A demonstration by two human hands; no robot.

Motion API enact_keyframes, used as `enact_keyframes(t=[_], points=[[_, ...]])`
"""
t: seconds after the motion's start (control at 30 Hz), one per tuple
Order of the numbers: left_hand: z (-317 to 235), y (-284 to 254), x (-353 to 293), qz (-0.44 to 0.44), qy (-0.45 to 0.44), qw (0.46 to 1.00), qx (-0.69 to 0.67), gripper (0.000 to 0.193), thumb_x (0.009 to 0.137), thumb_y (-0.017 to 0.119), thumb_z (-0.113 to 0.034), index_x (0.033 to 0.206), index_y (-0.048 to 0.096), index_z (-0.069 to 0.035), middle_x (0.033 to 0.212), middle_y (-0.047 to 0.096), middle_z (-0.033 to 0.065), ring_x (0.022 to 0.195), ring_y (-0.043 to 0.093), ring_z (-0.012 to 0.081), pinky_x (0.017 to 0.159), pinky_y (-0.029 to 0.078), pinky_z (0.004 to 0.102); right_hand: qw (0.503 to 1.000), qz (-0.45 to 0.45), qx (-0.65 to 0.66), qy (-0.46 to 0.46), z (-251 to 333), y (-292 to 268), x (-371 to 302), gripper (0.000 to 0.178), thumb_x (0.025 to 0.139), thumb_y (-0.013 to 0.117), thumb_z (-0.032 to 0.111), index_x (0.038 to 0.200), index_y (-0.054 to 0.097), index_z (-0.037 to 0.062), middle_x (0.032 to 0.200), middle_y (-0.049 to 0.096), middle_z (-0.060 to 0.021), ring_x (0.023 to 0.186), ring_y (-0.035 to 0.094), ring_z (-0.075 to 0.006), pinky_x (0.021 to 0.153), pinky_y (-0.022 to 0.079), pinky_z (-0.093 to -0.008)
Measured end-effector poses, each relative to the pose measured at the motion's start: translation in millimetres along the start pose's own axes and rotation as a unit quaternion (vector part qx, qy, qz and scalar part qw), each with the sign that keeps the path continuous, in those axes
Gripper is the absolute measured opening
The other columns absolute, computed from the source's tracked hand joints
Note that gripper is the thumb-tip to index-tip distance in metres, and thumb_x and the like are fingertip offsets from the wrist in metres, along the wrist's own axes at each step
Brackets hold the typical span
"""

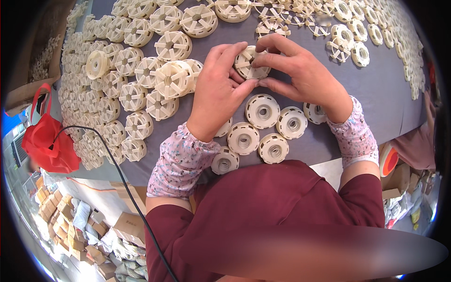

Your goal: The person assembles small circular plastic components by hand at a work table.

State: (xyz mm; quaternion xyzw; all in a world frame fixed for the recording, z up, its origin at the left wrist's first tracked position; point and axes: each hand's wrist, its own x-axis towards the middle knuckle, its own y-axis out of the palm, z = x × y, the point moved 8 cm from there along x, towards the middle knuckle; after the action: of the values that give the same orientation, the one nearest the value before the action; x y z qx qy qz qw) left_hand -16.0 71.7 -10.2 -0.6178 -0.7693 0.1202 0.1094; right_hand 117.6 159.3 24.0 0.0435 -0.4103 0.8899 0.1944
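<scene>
Between my two hands is a round cream plastic part (245,62) with raised spokes, held over the grey table. My left hand (217,84) grips its left edge, thumb underneath and fingers curled behind. On its right side, the fingers and thumb of my right hand (298,70) close around the rim and top. Just below my hands lie several cream round housings (261,111), each with a metal coil spring (244,141) showing in its centre. One housing (315,113) sits partly hidden under my right wrist.
Many spoked cream assemblies (162,103) cover the grey table (371,113) on the left, some stacked. Loose spoked pieces (277,19) and cream rings (361,54) lie at the far right. A red bag (49,141) hangs at the left edge, with a black cable (124,181) beside it.
</scene>
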Motion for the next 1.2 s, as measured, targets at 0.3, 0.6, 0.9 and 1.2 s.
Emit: enact_keyframes(t=[0.3, 0.6, 0.9, 1.2], points=[[3.1, 0.8, -0.3, 0.012, -0.012, 1.0, 0.016, 0.072, 0.083, 0.085, 0.005, 0.151, 0.062, -0.006, 0.139, 0.059, 0.009, 0.09, 0.066, 0.009, 0.076, 0.062, 0.0244, 0.999, -0.038, -0.025, -0.019, 3.9, 1.9, -1.1, 0.035, 0.087, 0.083, 0.011, 0.12, 0.07, 0.0074, 0.134, 0.063, -0.0127, 0.114, 0.069, -0.0352, 0.096, 0.059, -0.0447], [-7.3, -10.5, 1.1, -0.049, 0.002, 0.994, 0.102, 0.069, 0.085, 0.087, -0.003, 0.149, 0.06, -0.001, 0.14, 0.059, 0.0127, 0.087, 0.07, 0.0145, 0.074, 0.062, 0.0298, 0.973, -0.089, -0.212, 0.012, -45.5, -40.3, -15.5, 0.029, 0.091, 0.084, 0.012, 0.118, 0.073, 0.0074, 0.144, 0.064, -0.0109, 0.118, 0.072, -0.0311, 0.099, 0.06, -0.0399], [-66.7, 14.8, -34.2, 0.143, 0.129, 0.95, 0.244, 0.08, 0.071, 0.095, -0.015, 0.145, 0.065, -0.009, 0.134, 0.064, 0.013, 0.113, 0.065, 0.0357, 0.1, 0.055, 0.045, 0.957, -0.14, 0.202, 0.156, -64.6, -63.7, -62.0, 0.019, 0.108, 0.069, 0.018, 0.119, 0.068, 0.0025, 0.116, 0.071, -0.0043, 0.101, 0.07, -0.0162, 0.089, 0.057, -0.034], [-42.4, 32.9, -28.0, 0.139, 0.116, 0.957, 0.227, 0.085, 0.072, 0.095, -0.016, 0.149, 0.062, -0.008, 0.136, 0.066, 0.0138, 0.122, 0.064, 0.0366, 0.104, 0.054, 0.0471, 0.956, -0.168, -0.082, 0.225, -59.0, -73.6, -80.2, 0.038, 0.102, 0.076, 0.028, 0.135, 0.072, 0.0091, 0.125, 0.072, -0.0106, 0.104, 0.073, -0.0267, 0.088, 0.059, -0.0377]])
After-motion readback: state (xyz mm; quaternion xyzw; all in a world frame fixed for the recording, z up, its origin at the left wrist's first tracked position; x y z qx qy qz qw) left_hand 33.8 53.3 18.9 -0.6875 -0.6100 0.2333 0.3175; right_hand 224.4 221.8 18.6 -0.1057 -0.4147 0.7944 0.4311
